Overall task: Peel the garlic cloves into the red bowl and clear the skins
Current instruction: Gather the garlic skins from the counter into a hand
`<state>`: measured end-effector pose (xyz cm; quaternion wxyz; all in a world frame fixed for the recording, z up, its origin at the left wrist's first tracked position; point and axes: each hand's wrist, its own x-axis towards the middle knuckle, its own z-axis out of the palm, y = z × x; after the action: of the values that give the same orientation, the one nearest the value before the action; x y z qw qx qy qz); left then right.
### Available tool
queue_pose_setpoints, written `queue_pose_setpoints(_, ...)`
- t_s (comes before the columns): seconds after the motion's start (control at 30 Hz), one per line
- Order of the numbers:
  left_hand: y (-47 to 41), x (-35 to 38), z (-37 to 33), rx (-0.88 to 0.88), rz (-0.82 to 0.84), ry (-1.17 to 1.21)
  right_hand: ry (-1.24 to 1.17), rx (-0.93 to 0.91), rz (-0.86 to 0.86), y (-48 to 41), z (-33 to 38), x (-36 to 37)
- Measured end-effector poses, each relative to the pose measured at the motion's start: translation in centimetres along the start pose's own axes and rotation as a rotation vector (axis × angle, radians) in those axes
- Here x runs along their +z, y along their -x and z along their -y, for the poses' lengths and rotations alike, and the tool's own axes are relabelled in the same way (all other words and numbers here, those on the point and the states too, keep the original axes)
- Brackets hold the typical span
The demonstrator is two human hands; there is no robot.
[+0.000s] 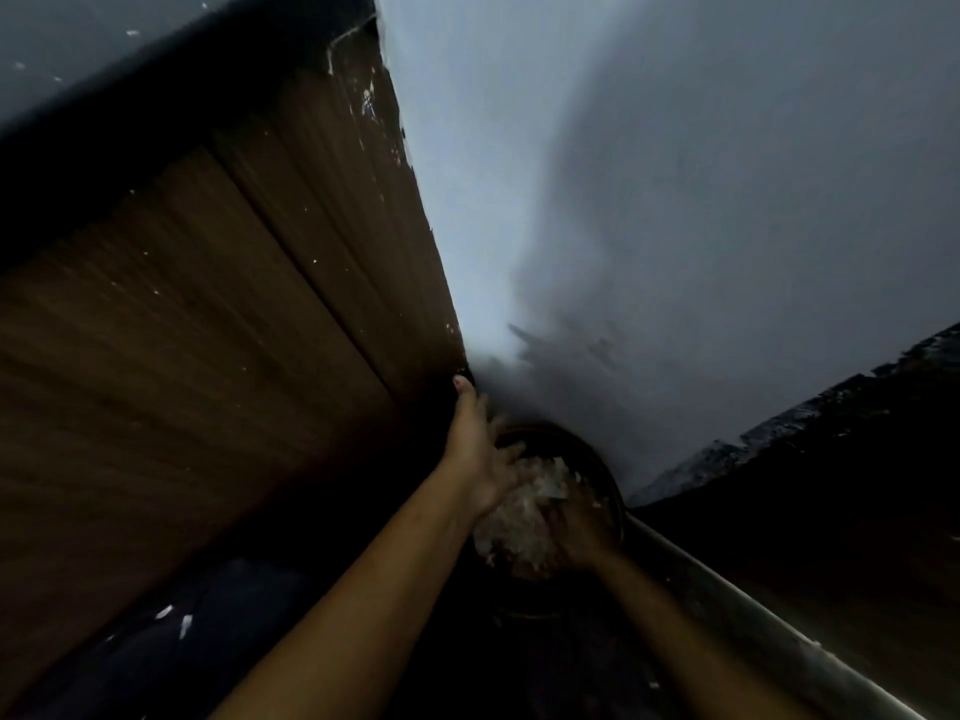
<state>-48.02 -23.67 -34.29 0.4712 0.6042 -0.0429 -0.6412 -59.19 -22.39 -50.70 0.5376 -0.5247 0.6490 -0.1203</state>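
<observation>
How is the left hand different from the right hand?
The left hand is lit, its thumb stretched out; the right hand is in shadow, fingers hidden. The left hand reaches farther than the right hand. Both hold the pile of skins over the dark round bin.

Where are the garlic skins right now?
Head view, low centre: the pale papery garlic skins are held between left hand and right hand, over a dark round container beside the brown wooden panel.
</observation>
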Motion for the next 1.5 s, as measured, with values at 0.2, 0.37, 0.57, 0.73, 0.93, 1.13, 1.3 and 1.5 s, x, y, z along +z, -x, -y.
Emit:
queue_pose_setpoints(0.2, -1.7, 1.0, 2.5, 0.272, -0.009, -0.245, -0.199, 0.105, 0.093, 1.1, 4.3, 0.7)
queue_pose_setpoints(0.37, -1.9, -2.1, 6.4, 0.291, 0.097, -1.561, -0.371, -0.219, -0.152, 3.2, 12.5, -4.6)
queue_pose_setpoints(0.57, 1.3, -2.7, 2.9, 0.364, -0.196, -1.558, -0.216, -0.223, -0.252, 4.5, 12.4, -5.0)
queue_pose_setpoints(0.73, 4.7, -2.1, 0.6, 0.387, -0.162, -1.468, 0.471, -0.302, 0.098, 5.2, 10.1, -3.7)
queue_pose_setpoints(0.93, 10.4, -3.9, -3.0, 0.451, -0.319, -1.229, 0.426, -0.304, 0.211, 10.7, 17.1, -5.3)
queue_pose_setpoints(1.13, 18.7, -6.8, -8.9, 0.769, -0.37, -0.723, 0.199, -0.593, 0.322, 20.1, 28.1, -3.8)
queue_pose_setpoints(1.3, 28.1, -13.7, -14.4, 1.23, -0.584, -0.314, -0.065, -0.801, 0.492, 27.2, 35.7, 0.2)
queue_pose_setpoints(1.5, 37.7, -27.4, -16.7, 1.354, -0.985, 0.116, -0.126, -0.939, 0.691, 32.6, 43.3, 8.3)
